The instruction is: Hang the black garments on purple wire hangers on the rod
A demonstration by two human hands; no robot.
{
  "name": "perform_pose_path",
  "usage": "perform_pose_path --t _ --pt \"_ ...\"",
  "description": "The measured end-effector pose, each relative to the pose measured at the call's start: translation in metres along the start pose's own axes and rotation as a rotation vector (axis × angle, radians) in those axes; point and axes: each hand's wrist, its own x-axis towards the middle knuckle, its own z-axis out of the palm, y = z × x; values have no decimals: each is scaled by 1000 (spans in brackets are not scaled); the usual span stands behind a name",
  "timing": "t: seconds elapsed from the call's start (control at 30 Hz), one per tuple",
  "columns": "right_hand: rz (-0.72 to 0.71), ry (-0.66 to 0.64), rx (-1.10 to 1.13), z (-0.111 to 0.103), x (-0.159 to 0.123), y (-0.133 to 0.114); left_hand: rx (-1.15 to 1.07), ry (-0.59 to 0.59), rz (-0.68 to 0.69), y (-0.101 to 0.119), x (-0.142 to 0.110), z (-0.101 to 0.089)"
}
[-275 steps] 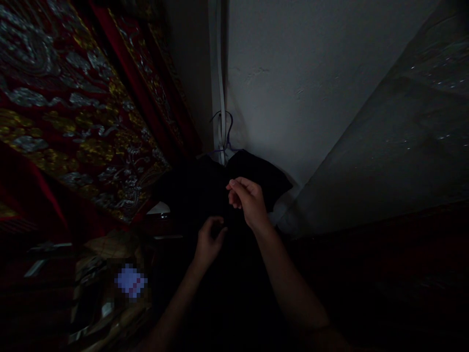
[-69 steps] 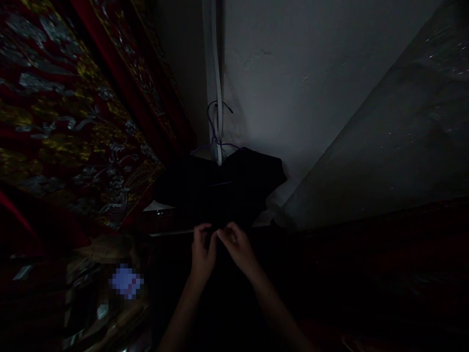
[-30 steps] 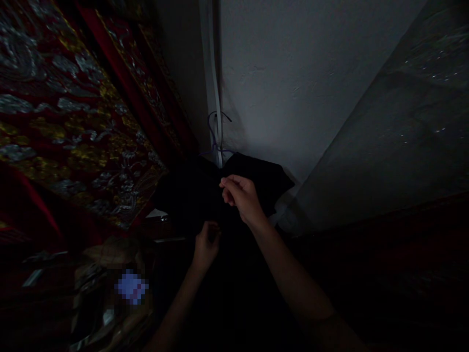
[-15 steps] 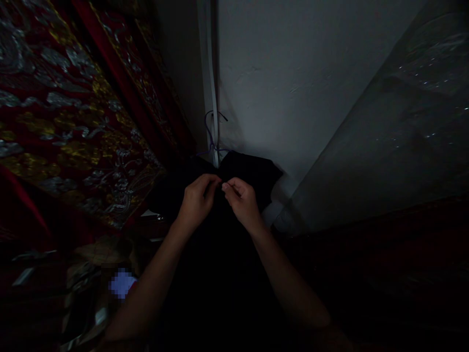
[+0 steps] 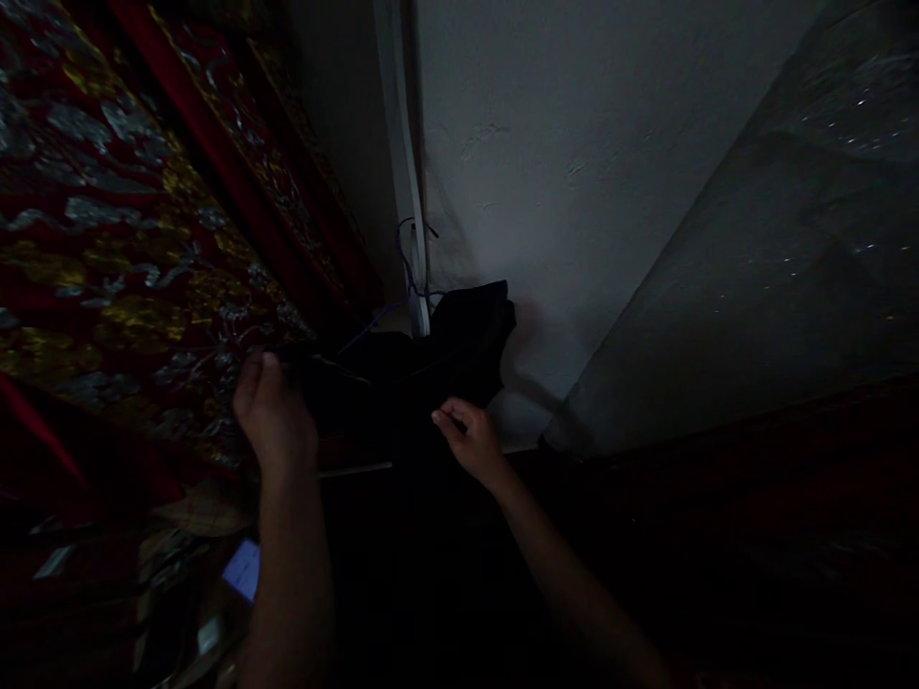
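Note:
A black cloth [image 5: 459,335] lies in dim light against the foot of the wall, its folds hard to make out. My left hand [image 5: 277,416] is closed at the cloth's left edge, thumb against fingers, and seems to hold it there. A thin pale line runs along the cloth's upper edge from near that hand. Over the cloth's right part hovers my right hand [image 5: 470,440], its thumb and forefinger pinched together. Whatever lies in this pinch is too small and dark to tell.
A purple cord [image 5: 411,277] is tied round a pale upright strip [image 5: 413,172] by the white wall [image 5: 546,144]. Red fabric with gold and silver embroidery [image 5: 144,239] hangs on the left. Clear plastic sheeting [image 5: 811,239] covers the right side. A bluish card [image 5: 244,569] lies low left.
My hands were together at the cloth's middle. The left has moved out left to the cloth's edge; the right has dropped slightly and stays pinched. The cloth's top has shifted and its right corner drawn in.

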Motion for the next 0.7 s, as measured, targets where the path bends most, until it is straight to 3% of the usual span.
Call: perform_pose_path --t 0.1,0.27,0.4,0.6,0.7 --pt "28 -8 54 4 -29 4 -426 214 -572 -37 -7 -29" --pt "239 73 209 -1 -56 12 -505 265 -893 -79 -73 -39" --pt "278 171 241 -13 -56 21 -334 126 -824 -85 -105 -37" --pt "313 252 202 -16 -52 40 190 -321 -524 -74 -107 -33" --pt "350 196 114 -17 -54 51 145 -321 -473 -64 -114 -25"
